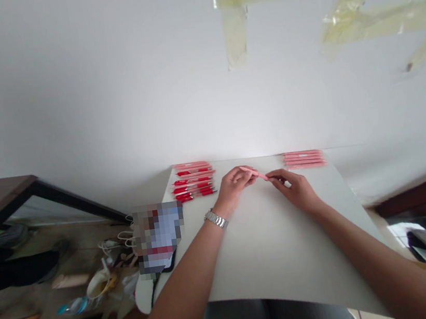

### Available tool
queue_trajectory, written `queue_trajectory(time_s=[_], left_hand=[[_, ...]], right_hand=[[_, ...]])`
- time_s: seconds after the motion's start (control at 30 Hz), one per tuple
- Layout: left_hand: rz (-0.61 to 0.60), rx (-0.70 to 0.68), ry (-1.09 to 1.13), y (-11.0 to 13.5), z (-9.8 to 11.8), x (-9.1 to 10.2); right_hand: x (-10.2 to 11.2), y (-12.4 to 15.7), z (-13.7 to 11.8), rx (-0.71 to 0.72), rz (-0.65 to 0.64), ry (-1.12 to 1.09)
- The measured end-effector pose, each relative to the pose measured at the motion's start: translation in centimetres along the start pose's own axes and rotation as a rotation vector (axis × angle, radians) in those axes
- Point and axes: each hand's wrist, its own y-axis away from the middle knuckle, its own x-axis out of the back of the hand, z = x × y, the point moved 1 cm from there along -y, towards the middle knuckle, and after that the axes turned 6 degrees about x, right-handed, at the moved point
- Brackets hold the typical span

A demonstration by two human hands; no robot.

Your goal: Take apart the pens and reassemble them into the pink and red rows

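in the head view we see the left hand [235, 187] and the right hand [293, 190] come together above the white surface [271, 246]. both hands are almost closed: the left fingers hold one end of a pink pen [254, 173], and the right fingertips pinch its other end, so the pen is between the hands. a group of red pens [193, 181] lies at 9 o'clock from the hands, and a group of pink pens [304, 159] lies at 2 o'clock. a metal wristwatch [216, 219] is on the left wrist.
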Motion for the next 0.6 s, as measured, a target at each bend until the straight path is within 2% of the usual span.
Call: queue_trajectory(time_s=[0.27, 0.43, 0.6], left_hand=[[0.018, -0.04, 0.022, 0.03, 0.35, -0.16], [0.076, -0.033, 0.076, -0.19, 0.31, 0.16], [0.073, -0.023, 0.1, -0.21, 0.35, 0.15]], right_hand=[[-0.09, 0.0, 0.06, -0.019, 0.055, -0.039], [0.07, -0.03, 0.21, -0.012, 0.084, -0.01], [0.11, 0.05, 0.49, -0.049, 0.087, -0.01]])
